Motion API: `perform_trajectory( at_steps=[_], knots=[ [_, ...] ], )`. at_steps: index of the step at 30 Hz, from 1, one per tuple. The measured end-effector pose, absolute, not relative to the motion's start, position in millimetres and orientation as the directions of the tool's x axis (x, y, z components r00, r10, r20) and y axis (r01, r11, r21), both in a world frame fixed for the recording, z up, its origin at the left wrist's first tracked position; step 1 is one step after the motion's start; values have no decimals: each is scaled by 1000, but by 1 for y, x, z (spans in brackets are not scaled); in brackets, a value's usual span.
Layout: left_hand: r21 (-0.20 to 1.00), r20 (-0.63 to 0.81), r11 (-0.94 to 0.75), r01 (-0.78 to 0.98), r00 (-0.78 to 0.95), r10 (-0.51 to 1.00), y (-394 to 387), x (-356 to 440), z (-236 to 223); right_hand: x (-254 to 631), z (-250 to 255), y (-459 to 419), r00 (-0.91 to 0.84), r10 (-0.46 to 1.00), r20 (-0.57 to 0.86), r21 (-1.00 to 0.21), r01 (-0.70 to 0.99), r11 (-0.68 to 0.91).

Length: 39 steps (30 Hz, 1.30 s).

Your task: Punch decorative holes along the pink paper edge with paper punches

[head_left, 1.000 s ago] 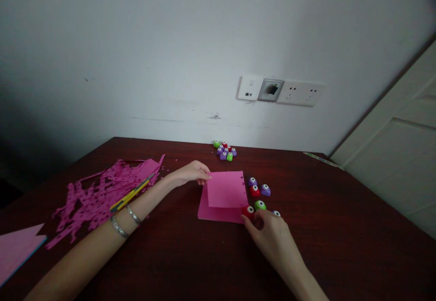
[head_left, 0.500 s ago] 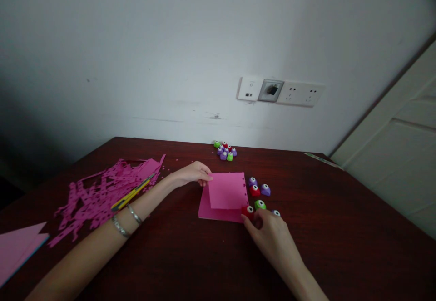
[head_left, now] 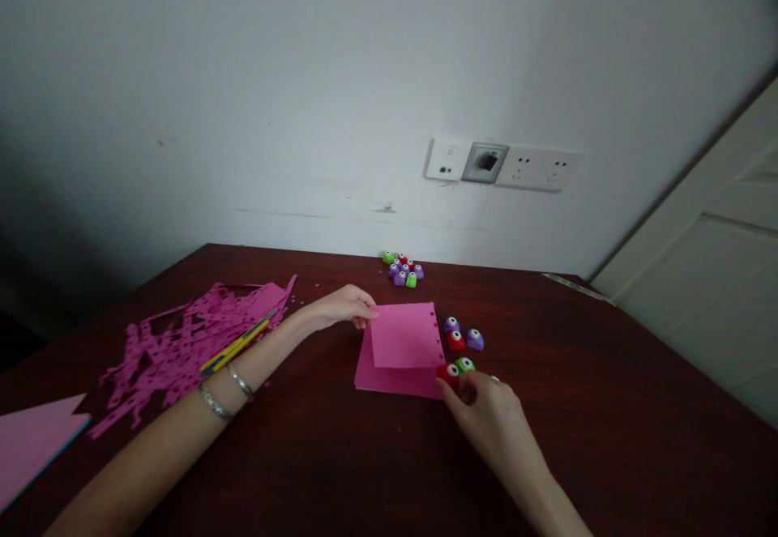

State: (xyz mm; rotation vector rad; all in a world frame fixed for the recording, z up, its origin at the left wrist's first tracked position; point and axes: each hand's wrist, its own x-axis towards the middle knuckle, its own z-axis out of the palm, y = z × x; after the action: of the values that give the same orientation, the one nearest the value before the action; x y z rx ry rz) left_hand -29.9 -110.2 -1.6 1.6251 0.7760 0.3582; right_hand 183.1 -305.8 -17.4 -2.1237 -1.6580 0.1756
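A stack of pink paper sheets [head_left: 401,347] lies on the dark wooden table [head_left: 608,407], with small holes along the top sheet's right edge. My left hand [head_left: 344,307] pinches the top sheet's upper left corner and lifts it slightly. My right hand [head_left: 486,411] is closed on a red paper punch [head_left: 448,373] at the sheets' lower right corner. A green punch [head_left: 465,364] sits right beside it. A purple punch [head_left: 450,324], a red punch [head_left: 455,340] and another purple punch [head_left: 475,339] stand just behind.
A cluster of several small punches [head_left: 402,269] sits near the wall. Pink paper scraps [head_left: 176,343] with a yellow utility knife [head_left: 237,345] on them lie at the left. Another pink sheet [head_left: 30,440] is at the near left edge. Wall sockets [head_left: 504,164] hang above.
My right hand has shifted the red punch slightly up and right along the sheets' edge. My left hand has raised the top sheet's corner a little.
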Motion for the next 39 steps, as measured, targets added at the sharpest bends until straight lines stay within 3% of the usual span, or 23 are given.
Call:
perform_trajectory(
  at_steps=[15, 39],
  knots=[
    [959, -198, -28, 284, 734, 650, -113, -30, 3, 185, -16, -306, 286, 936, 204, -422, 888, -180],
    [938, -243, -46, 342, 747, 619, -119, -20, -11, 161, -28, -304, 134, 967, 216, -261, 962, -75]
  ],
)
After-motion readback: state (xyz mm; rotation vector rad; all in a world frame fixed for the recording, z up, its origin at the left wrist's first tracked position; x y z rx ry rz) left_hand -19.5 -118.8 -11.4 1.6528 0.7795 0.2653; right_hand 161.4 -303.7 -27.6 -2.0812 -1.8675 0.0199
